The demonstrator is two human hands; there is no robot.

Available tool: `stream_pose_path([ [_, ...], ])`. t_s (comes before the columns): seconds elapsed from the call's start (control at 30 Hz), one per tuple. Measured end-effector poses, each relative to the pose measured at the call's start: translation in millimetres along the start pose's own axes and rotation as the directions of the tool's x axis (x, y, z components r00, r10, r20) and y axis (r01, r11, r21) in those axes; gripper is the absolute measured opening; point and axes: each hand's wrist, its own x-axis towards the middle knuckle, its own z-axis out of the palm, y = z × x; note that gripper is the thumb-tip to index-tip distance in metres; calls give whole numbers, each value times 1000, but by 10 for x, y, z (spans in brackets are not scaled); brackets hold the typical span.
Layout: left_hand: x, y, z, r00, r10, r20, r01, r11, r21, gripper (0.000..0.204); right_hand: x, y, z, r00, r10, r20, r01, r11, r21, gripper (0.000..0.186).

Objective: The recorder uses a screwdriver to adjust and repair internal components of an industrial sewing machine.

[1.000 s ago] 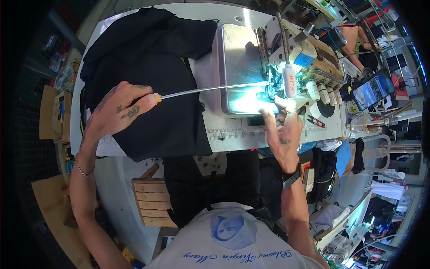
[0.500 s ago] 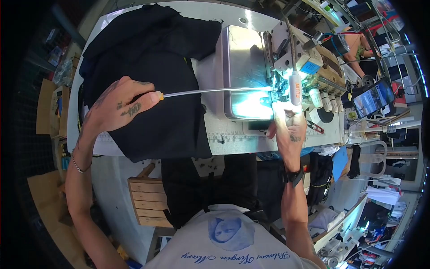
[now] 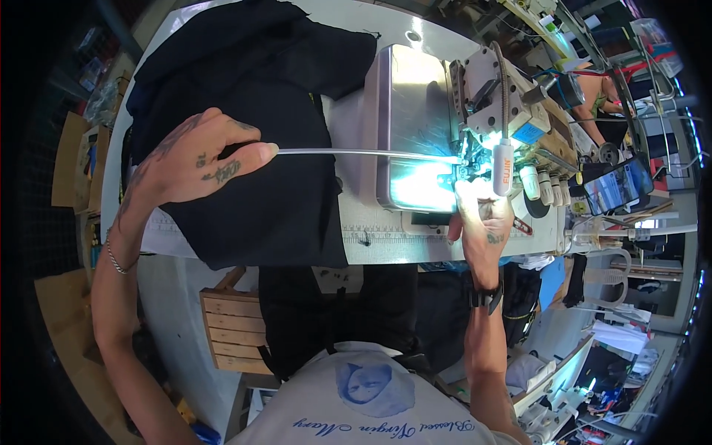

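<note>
My left hand (image 3: 204,159) is closed round the handle end of a long screwdriver (image 3: 356,153), above black cloth (image 3: 267,185). Its thin metal shaft runs level to the right across the shiny metal cover (image 3: 415,89) of a sewing machine (image 3: 512,104). The shaft's tip reaches the brightly lit needle area, where glare blurs the contact. Just below the tip, my right hand (image 3: 486,226) has its fingers bent and pressed together against the machine's front. Whatever those fingers hold, if anything, is hidden.
A small white lamp (image 3: 503,169) on a bendy neck hangs over the needle area. Several pale thread knobs (image 3: 545,187) line the machine's right side, near a phone (image 3: 619,185) showing a picture. A wooden stool (image 3: 233,326) stands below the table. Another person (image 3: 589,119) sits at the far right.
The view has shifted slightly, so the machine appears farther right. My left thumb now covers the yellow handle end seen before. The screwdriver's tip stays at the needle area, with my right hand beside it.
</note>
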Motion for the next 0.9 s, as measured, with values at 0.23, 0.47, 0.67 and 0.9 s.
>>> stream_pose_path([
  [0.23,-2,-15,84,972,111,-207,-97,992,77,54,3,11,-37,1000,7,28,-7,1000,-6,14],
  [0.47,-60,-72,108,931,185,-314,-156,981,116,44,15,21,-57,997,50,58,-48,999,-24,15],
  [0.67,-5,2,-25,996,46,-80,-24,966,258,36,11,1,-26,998,50,31,-51,999,15,12],
  [0.9,28,75,39,938,221,-269,-102,913,395,38,16,-30,-10,999,45,15,-44,999,-25,10],
])
